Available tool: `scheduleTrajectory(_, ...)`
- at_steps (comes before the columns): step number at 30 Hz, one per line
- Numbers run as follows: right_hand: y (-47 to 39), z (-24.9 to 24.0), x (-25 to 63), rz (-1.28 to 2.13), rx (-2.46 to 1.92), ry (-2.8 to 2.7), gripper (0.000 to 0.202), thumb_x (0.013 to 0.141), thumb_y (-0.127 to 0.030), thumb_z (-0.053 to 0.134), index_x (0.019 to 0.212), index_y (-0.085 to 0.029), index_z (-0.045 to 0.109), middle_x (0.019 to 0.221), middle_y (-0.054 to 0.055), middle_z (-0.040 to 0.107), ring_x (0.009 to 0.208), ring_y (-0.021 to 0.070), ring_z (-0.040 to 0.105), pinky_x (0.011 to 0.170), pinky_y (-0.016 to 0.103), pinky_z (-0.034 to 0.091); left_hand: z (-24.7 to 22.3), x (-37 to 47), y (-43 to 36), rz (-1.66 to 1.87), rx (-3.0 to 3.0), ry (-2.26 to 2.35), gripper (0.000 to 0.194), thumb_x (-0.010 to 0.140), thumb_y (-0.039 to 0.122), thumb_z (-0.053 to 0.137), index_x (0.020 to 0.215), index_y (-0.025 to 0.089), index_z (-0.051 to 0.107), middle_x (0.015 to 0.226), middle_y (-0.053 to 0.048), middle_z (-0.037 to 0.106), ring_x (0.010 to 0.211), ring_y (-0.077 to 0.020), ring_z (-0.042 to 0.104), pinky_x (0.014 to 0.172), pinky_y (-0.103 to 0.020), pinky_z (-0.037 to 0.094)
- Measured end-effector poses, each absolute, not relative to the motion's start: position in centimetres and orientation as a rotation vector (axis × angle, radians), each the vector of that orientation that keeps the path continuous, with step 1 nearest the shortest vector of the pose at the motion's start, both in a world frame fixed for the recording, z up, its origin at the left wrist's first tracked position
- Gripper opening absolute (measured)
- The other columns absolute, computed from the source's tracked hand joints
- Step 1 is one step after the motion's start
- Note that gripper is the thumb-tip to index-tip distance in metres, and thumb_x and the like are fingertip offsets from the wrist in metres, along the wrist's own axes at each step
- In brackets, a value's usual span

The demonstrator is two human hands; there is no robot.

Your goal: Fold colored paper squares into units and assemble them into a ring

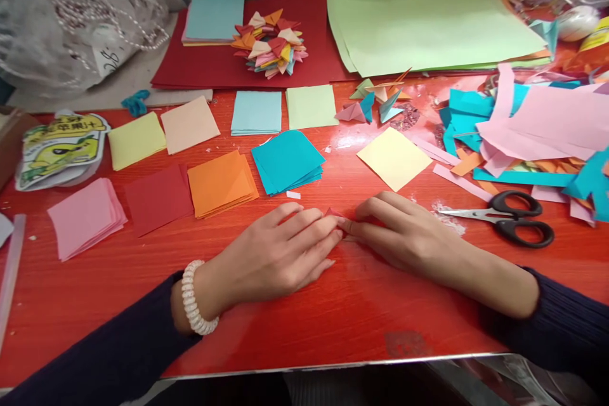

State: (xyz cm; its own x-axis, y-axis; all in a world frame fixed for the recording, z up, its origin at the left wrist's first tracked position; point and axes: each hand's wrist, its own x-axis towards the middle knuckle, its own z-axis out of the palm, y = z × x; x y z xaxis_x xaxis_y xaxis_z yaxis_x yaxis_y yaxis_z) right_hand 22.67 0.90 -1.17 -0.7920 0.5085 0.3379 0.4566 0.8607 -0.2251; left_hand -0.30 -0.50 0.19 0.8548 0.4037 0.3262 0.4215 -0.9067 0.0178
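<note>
A small piece of folded red paper [332, 212] lies at my fingertips in the middle of the table, mostly covered by them. My left hand [280, 250], with a pale coiled band on its wrist, presses it with fingers held together. From the other side, my right hand [409, 231] pinches its edge, thumb and fingers closed. Just beyond my hands are a pale yellow paper square [394, 158], a stack of teal squares [288, 162] and a stack of orange squares [221, 184]. Black-handled scissors [504, 216] rest right of my right hand.
Red squares [159, 200], pink squares [85, 219] and other paper stacks spread leftward. A ring of folded paper pieces [271, 44] sits on dark red sheets [209, 66]. Green sheets [428, 25] lie behind; paper scraps [533, 120] pile up at right. A plastic bag [42, 32] stands back left.
</note>
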Motion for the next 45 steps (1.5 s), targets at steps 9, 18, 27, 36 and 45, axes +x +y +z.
scheduleTrajectory(9, 0.8, -0.6, 23.2, 0.18, -0.777, -2.633, 0.019, 0.087, -0.023, 0.049, 0.095, -0.014, 0.064, 0.059, 0.001, 0.054, 0.056, 0.0128, 0.045, 0.055, 0.028, 0.032, 0.0, 0.0, -0.7, -0.539, -2.984, -0.681, 0.027, 0.085, 0.017, 0.049, 0.109, 0.01, 0.058, 0.109, -0.007, 0.062, 0.106, -0.0215, 0.052, 0.092, -0.039, 0.04)
scheduleTrajectory(18, 0.5, -0.2, 22.7, 0.279, -1.013, -2.573, 0.023, 0.089, -0.024, 0.044, 0.088, -0.016, 0.066, 0.058, 0.0, 0.061, 0.051, 0.0118, 0.053, 0.054, 0.026, 0.036, 0.3, 0.0, -1.3, -0.448, -3.058, -0.846, 0.032, 0.088, 0.024, 0.047, 0.115, 0.01, 0.055, 0.104, -0.007, 0.062, 0.098, -0.0203, 0.053, 0.089, -0.037, 0.04)
scheduleTrajectory(27, 0.4, -0.6, 22.0, 0.17, -1.169, -2.577, 0.034, 0.086, -0.039, 0.049, 0.112, -0.019, 0.058, 0.073, 0.002, 0.068, 0.062, 0.0159, 0.06, 0.057, 0.026, 0.039, 0.2, 1.2, -0.7, -0.524, -2.93, -1.345, 0.03, 0.092, 0.03, 0.042, 0.116, 0.014, 0.05, 0.099, -0.008, 0.056, 0.09, -0.0196, 0.047, 0.077, -0.034, 0.041)
scheduleTrajectory(36, 0.3, -0.8, 21.8, 0.432, -1.44, -2.412, 0.036, 0.079, -0.046, 0.057, 0.102, -0.017, 0.053, 0.07, 0.002, 0.061, 0.059, 0.0156, 0.056, 0.051, 0.025, 0.036, 1.1, 2.2, -0.6, -0.575, -3.191, -1.781, 0.005, 0.089, 0.021, 0.047, 0.09, 0.017, 0.048, 0.092, -0.003, 0.054, 0.086, -0.0173, 0.047, 0.078, -0.033, 0.041)
scheduleTrajectory(45, 0.1, 1.0, 21.4, 1.714, -1.102, -1.666, 0.022, 0.086, -0.037, 0.049, 0.081, -0.016, 0.054, 0.07, 0.0, 0.061, 0.056, 0.0097, 0.058, 0.053, 0.023, 0.046, 2.1, 4.3, -0.8, -1.696, -2.977, -2.736, 0.012, 0.086, 0.028, 0.051, 0.091, 0.017, 0.05, 0.076, 0.002, 0.057, 0.062, -0.0082, 0.055, 0.059, -0.02, 0.045)
